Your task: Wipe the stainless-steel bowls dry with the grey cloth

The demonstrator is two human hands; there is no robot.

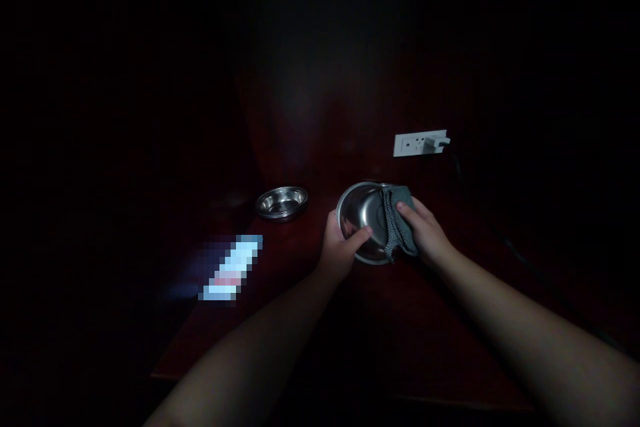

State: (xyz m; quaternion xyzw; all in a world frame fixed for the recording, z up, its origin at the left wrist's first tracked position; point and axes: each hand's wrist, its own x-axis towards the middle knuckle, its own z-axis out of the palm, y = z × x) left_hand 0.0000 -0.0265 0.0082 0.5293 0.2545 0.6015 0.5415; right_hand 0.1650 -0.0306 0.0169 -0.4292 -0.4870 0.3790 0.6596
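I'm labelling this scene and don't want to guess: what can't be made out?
All in the head view:
Most fingers of the left hand: hidden behind the metal bowl.
The bowl's right side: covered by the grey cloth.
The bright patch's content: pixelated.
Surroundings beyond the table: lost in darkness.
Both forearms: cut off by the frame edges.

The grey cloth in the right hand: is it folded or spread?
Folded: layers of the cloth show along its edge, where it overlaps the metal bowl.
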